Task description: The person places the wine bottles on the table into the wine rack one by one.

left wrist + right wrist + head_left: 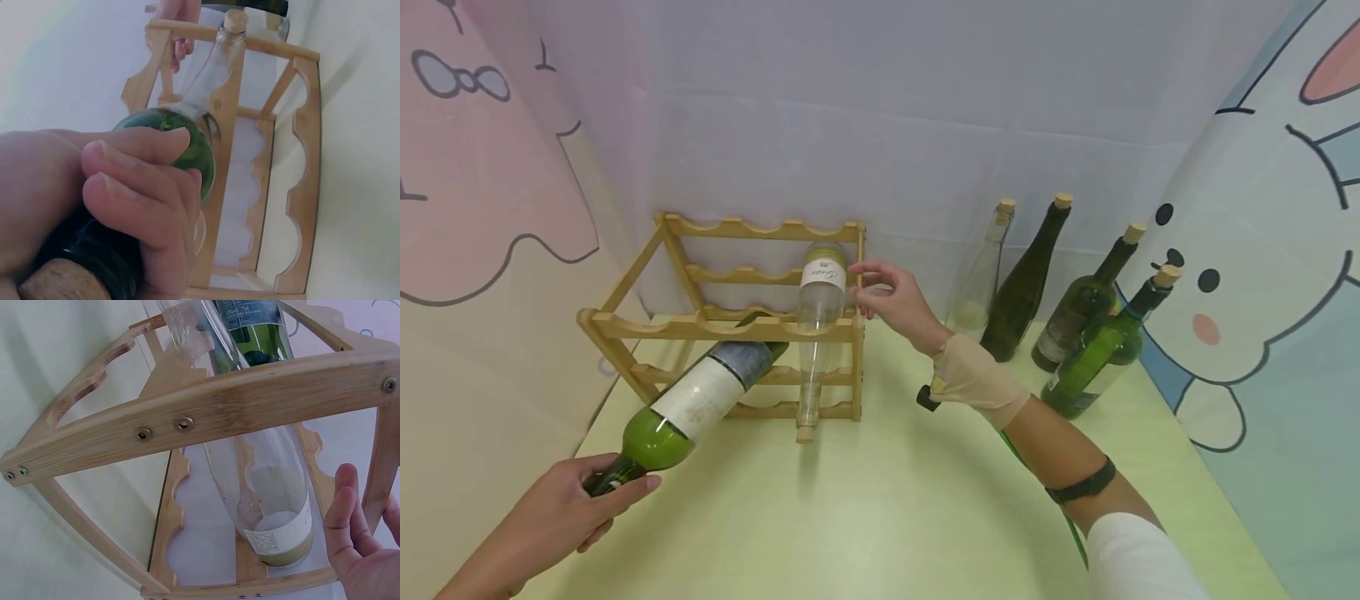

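Note:
By its neck, my left hand [561, 504] grips a green wine bottle [658, 437] with a white and blue label. The bottle slants up and right, its base reaching into the front of the wooden wine rack [722, 327]. In the left wrist view a cork [62, 281] closes its neck beside my curled fingers. A clear corked bottle [820, 308] lies in the rack's upper right slot, neck toward me. My right hand [898, 304] is at the rack's right end post, beside that bottle's base. Its fingers are loosely bent, with the post between them in the right wrist view.
Right of the rack stand a clear bottle [976, 287], a dark slim bottle [1026, 283], a dark green bottle [1075, 312] and a lighter green bottle [1097, 358], all corked. A black-capped object [928, 397] shows beside my right wrist. Cartoon-printed cloth [1285, 250] hangs around the table.

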